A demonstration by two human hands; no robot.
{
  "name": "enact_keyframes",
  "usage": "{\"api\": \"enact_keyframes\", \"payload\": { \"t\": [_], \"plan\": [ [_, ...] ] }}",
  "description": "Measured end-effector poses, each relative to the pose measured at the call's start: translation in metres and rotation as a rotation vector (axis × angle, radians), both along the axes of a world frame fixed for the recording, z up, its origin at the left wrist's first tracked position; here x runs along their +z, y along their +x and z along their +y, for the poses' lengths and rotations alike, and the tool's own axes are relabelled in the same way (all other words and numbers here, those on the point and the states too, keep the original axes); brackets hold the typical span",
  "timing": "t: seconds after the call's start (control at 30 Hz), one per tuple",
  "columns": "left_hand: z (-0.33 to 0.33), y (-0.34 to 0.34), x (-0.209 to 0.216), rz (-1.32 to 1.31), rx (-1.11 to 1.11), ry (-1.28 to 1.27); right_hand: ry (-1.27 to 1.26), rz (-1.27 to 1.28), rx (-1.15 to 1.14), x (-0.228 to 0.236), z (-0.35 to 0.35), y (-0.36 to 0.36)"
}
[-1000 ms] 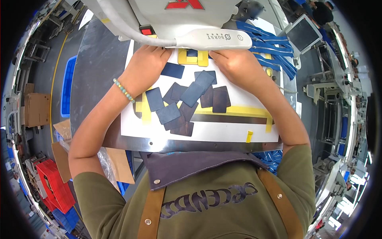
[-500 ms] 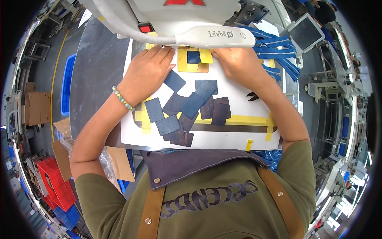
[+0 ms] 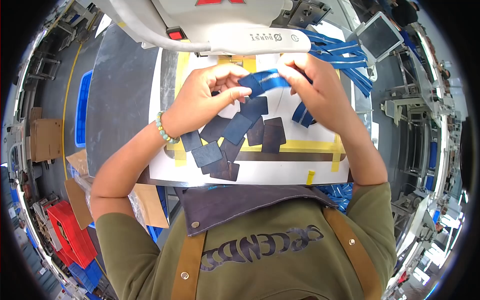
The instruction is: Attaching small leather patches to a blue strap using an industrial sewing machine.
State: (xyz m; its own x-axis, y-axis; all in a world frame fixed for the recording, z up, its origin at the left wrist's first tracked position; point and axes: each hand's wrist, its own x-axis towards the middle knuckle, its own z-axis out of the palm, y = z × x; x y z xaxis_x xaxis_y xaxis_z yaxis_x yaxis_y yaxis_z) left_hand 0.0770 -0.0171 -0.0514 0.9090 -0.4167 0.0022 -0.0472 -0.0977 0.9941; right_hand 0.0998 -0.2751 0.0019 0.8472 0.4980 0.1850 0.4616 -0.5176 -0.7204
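Note:
My left hand pinches a dark blue rectangular patch between thumb and fingers, just in front of the white sewing machine. Running from that patch is a blue zipper with metal teeth, pinched by my right hand. Whether the two are joined I cannot tell. The zipper's loose end hangs below my right hand. Several dark blue and dark brown patches lie overlapping below my hands on the white work surface.
More blue zippers lie in a bundle at the right of the machine. Yellow tape marks the surface. A blue bin stands left of the table, a screen at the far right. Red crates sit on the floor.
Both hands have come back from beneath the machine head toward me and lifted. A blue patch and zipper now show between them. The black snips at the right no longer show clearly.

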Motion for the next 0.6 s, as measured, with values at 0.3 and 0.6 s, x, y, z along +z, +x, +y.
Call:
{"api": "enact_keyframes", "payload": {
  "t": [0.3,0.6],
  "plan": [
    [0.007,0.009,-0.021,0.131,0.129,-0.152,0.147,0.274,0.043,-0.046,-0.003,0.023],
    [0.011,0.014,-0.028,0.165,0.124,-0.183,0.338,0.607,0.043,-0.052,0.000,0.026]
  ]
}}
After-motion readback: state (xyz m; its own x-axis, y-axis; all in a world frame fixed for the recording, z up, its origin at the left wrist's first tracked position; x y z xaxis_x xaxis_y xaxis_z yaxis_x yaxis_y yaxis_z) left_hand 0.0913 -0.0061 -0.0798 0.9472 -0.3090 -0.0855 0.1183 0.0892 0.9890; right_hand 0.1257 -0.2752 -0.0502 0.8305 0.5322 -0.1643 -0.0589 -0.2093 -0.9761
